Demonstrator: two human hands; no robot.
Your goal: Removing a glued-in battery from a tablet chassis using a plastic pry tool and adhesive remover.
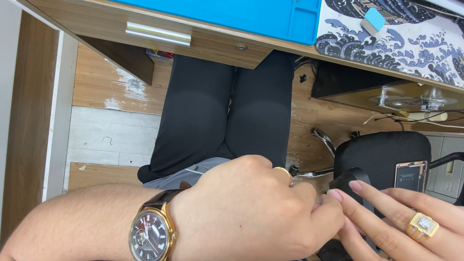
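I see my left hand (251,208), gold wristwatch (152,237) on its wrist, curled into a fist just beside a small black object (349,180). My right hand (401,217), fingers extended and narrow, touches that object's right edge; what grips it, I cannot tell.

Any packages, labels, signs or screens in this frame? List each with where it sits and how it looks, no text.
Opened phone-like device: on the black chair at lower right, just above the right hand; upright rectangle, copper-coloured frame, dark inner panel with a label too small to make out.
Watch dial: on the left hand's wrist; round, dark red face, gold case, brown strap.
No packages or signs visible.
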